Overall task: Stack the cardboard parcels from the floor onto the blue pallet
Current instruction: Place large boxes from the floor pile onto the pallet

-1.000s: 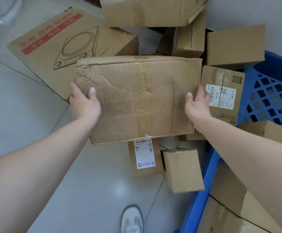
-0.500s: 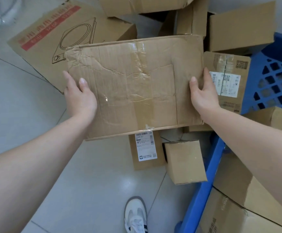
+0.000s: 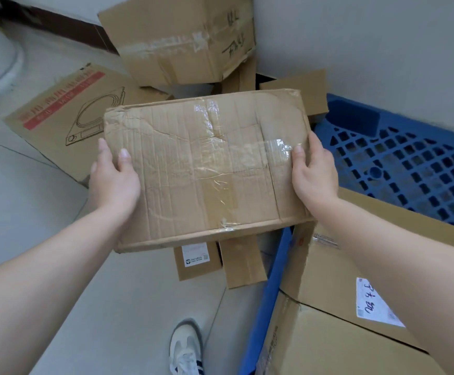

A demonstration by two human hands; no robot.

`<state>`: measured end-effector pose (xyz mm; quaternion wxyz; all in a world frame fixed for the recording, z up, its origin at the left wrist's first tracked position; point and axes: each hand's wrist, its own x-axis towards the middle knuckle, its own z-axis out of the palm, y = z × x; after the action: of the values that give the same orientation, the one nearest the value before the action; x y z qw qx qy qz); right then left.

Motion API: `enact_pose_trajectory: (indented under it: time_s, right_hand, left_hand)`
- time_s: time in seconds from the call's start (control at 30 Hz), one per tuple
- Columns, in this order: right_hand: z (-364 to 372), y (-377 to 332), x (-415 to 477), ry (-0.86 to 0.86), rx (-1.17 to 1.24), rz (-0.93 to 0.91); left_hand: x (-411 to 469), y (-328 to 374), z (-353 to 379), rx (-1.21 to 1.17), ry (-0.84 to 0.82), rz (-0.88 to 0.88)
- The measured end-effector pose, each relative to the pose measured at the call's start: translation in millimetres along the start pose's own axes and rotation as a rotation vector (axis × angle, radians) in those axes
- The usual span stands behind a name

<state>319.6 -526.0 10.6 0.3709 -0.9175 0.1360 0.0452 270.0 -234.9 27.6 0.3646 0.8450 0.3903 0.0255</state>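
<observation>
Arms forward; left hand (image 3: 113, 180), right hand (image 3: 313, 171) curled

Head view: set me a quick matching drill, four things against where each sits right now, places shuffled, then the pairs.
Things:
1. crumpled taped parcel
2. box with cooktop drawing
3. box with white handwritten label
4. white shoe

Places:
A. on the blue pallet, lower right
B. on the floor at the bottom edge
C. gripped between the left hand and right hand
D. lying on the floor, far left

Pairs: 1-C, 2-D, 3-A, 4-B.
</observation>
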Motion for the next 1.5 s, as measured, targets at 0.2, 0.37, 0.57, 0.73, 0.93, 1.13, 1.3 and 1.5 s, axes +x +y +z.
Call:
enact_pose_trajectory:
  time_s: [0.2,0.37,0.57,0.73,0.93,1.13,1.3,1.5]
  right_hand:
    - [-95.8,25.0,-30.0,0.063,-0.041,0.022]
    - [-165.6,44.8,-59.4,0.083,-0.046,0.046]
    - [-252.0,80.5,-103.9,0.153,-0.036,0.082]
    - [-308.3,120.2,-155.7,0.22,-0.029,0.153]
    - [-369.3,167.8,-217.4,0.288,-0.055,0.237]
    - [-418.3,219.4,-256.8,0.347,-0.047,0.295]
    - [-456.0,271.8,-287.2,0.354,-0.036,0.31]
    - [-496.7,341.6,-326.6,0.358,-0.065,0.351]
  left_hand:
    - [-78.6,48.4,-3.8,-0.028,-0.048,0.075]
    - [-143.1,78.1,-4.2,-0.023,-0.066,0.106]
    - [-230.4,112.4,-5.4,-0.042,-0.12,0.174]
    - [-299.0,127.1,-0.5,-0.023,-0.206,0.238]
    - [-378.9,136.2,9.6,0.003,-0.293,0.306]
    - [-447.8,146.9,31.3,-0.001,-0.333,0.384]
    - [-511.5,143.6,52.8,-0.022,-0.376,0.395]
    - [-591.5,133.7,80.1,0.002,-0.404,0.4]
